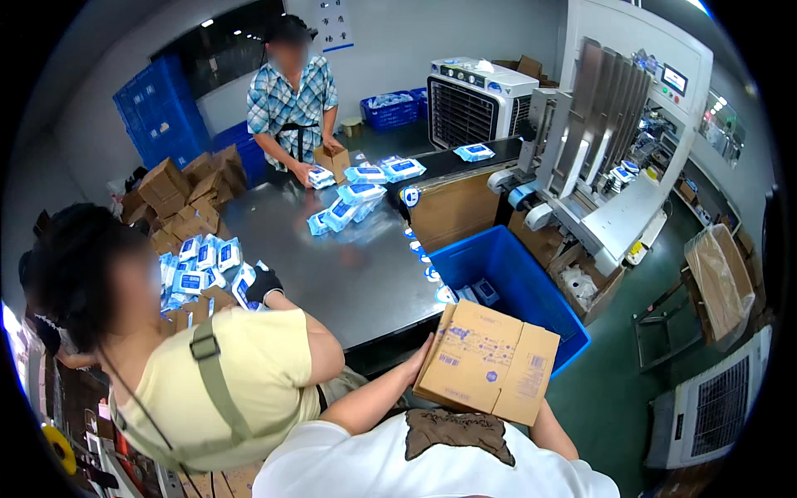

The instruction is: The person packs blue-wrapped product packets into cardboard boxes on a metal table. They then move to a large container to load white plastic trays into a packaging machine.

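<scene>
A stack of flat, folded brown cardboard cartons (477, 357) is held up in front of my body, its printed side facing up. My left hand (417, 358) is closed on the stack's left edge. On the other side my right forearm (552, 430) reaches to the lower right edge of the cartons; the fingers of that hand are hidden behind them. Just beyond the stack stands a deep blue plastic bin (519, 257), and a few blue-and-white wipes packs (481, 290) lie inside it.
To my left, a person in a yellow top (224, 373) has a gloved hand at a wipes pack. Across the metal table (290, 257), another person in a checked shirt (292, 104) holds a small carton and a pack. A packaging machine (581, 158) stands far right beside the conveyor (448, 166).
</scene>
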